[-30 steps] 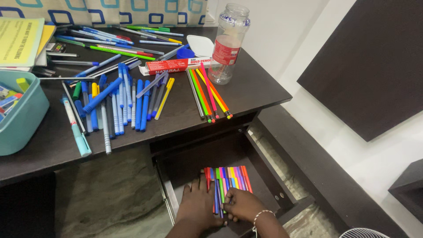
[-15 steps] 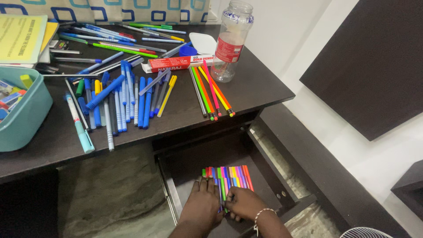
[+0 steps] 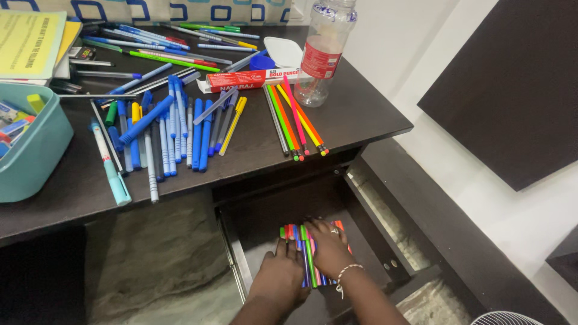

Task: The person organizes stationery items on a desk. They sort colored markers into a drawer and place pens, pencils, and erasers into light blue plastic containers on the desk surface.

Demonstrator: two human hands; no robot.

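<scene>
A row of coloured felt pens [image 3: 309,259] lies in the open dark drawer [image 3: 373,238] under the desk. My left hand [image 3: 280,277] rests flat on the left side of the row, fingers spread over the pens. My right hand [image 3: 330,247], with a bead bracelet at the wrist and a ring, lies palm down across the right part of the row, covering most of it. Neither hand grips a pen.
On the dark desk [image 3: 253,144] lie several blue pens [image 3: 171,129], neon pencils [image 3: 295,123], a red pencil box [image 3: 244,79], a clear plastic jar [image 3: 325,51], a teal tub [image 3: 33,147] and a yellow book [image 3: 33,42]. A white fan guard [image 3: 503,318] shows at bottom right.
My right hand has slid up from the near ends of the pens and now lies flat over the right part of the row. The left hand shifted slightly right.
</scene>
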